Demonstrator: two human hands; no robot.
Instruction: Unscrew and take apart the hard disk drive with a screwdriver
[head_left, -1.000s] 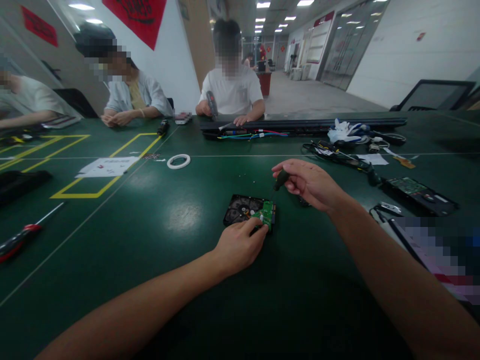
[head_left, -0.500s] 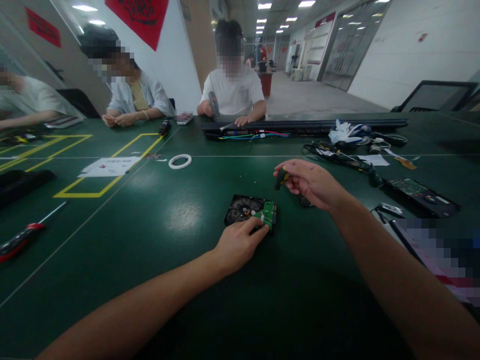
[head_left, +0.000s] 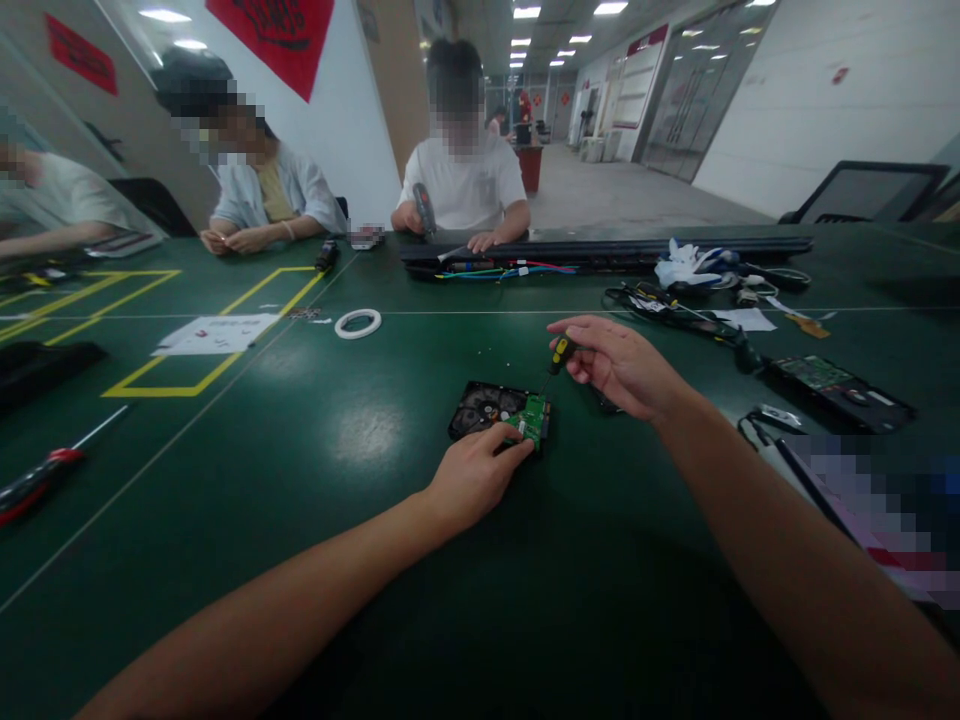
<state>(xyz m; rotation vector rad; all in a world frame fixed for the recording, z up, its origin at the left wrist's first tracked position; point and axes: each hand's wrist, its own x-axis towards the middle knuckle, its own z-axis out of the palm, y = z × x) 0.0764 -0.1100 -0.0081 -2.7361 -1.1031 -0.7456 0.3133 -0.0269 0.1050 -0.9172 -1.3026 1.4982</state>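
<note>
A hard drive (head_left: 480, 405) with a green circuit board lies on the green table (head_left: 360, 610), its board side up. My left hand (head_left: 476, 475) rests on the drive's near edge, fingertips on the board, holding it against the table. Pinched in the fingers of my right hand (head_left: 611, 365) is a small black and yellow screwdriver (head_left: 561, 355), its shaft slanting down to the board's far right corner. Whether the tip sits in a screw is too small to tell. Partly behind my right hand lies a dark object (head_left: 606, 403).
Left: a red and black screwdriver (head_left: 45, 480), white tape ring (head_left: 358, 323) and papers (head_left: 214, 335). Right: another drive (head_left: 840, 392), cables (head_left: 667, 310) and gloves (head_left: 690, 265). A person opposite holds a power tool (head_left: 424, 210) beside a long black bar (head_left: 622, 255). Others sit at left.
The handle of the small screwdriver has turned, showing more yellow. The drive's far edge sits slightly higher in the picture, and my left hand has shifted slightly with it.
</note>
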